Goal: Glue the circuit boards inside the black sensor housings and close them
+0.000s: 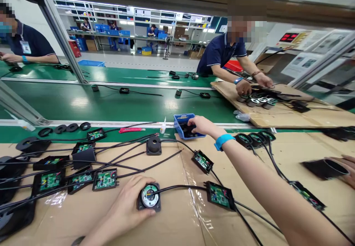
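Observation:
My left hand (130, 203) is wrapped round a black square-flanged housing (155, 206) on the cardboard. A silver ring with a circuit board (150, 195) faces up inside it. From there a black cable runs right to an open black box with a green circuit board (220, 196). My right hand (202, 125), a blue band at its wrist, reaches into a small blue bin (185, 117) of black parts. Its fingertips are bent together among them; what they pinch is hidden. A second black housing (153, 145) stands between the bin and my left hand.
Several open boxes with circuit boards (105, 178) and cables lie left. Black rings (72, 127), a red cutter (131, 130) and a small white bottle (163, 126) line the back edge. Another person's hand (346, 166) holds a black tube (327, 167) at right. Co-workers sit across the green belt (138, 105).

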A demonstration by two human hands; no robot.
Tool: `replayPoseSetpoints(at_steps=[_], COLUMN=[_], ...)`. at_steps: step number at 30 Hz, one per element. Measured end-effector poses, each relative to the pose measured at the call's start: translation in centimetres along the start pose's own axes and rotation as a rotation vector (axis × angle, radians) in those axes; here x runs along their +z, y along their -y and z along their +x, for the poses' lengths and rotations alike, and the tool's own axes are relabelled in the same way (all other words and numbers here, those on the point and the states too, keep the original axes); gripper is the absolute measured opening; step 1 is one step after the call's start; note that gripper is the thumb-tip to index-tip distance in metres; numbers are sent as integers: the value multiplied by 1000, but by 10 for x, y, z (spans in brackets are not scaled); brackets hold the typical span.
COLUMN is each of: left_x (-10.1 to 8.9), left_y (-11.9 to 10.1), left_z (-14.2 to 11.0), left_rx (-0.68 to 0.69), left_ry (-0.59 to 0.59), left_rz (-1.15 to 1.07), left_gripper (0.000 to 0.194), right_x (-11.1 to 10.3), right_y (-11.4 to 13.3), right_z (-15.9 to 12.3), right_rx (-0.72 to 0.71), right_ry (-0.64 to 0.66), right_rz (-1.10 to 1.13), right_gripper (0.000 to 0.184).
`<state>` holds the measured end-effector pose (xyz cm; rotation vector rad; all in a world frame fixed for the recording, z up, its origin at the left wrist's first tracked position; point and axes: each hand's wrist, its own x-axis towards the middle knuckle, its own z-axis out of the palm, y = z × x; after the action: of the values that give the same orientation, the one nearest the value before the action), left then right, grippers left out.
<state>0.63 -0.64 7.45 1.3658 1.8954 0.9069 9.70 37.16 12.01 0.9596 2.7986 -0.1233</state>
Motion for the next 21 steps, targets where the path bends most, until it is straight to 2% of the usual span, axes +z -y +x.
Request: replayPoseSetpoints(at_steps=[4,8,11,13,14,16,19,21], left_x=[1,0,0,2,3,6,9,8], left_y=[1,4,-4,-15,-22,-34,-42,-39], left_z=[-5,-18,-26,-27,-27,-26,-25,-24], left_rx=[46,151,254,368,435,557,653,635], left_ry=[-44,-197,-406,-520,-558,-598,-605,-566], left_rz=[44,137,274,366,405,469,519,472], left_gripper=[60,76,64,58,58,59,42,34], right_x=[17,5,-3,0,4,16,36,49], right_y=[-3,0,23,54,73,112,152,159], right_z=[-7,-26,-63,-98,-118,-154,-191,-200], right_rx=[-15,-21,-25,-101,-202,-322,-318,-339], right_ry=[-74,-236,-394,-428,-420,-256,-106,-135], right_rz=[-6,99,231,416,693,1088,1320,1319], right_gripper=[19,4,9,16,18,23,20,18])
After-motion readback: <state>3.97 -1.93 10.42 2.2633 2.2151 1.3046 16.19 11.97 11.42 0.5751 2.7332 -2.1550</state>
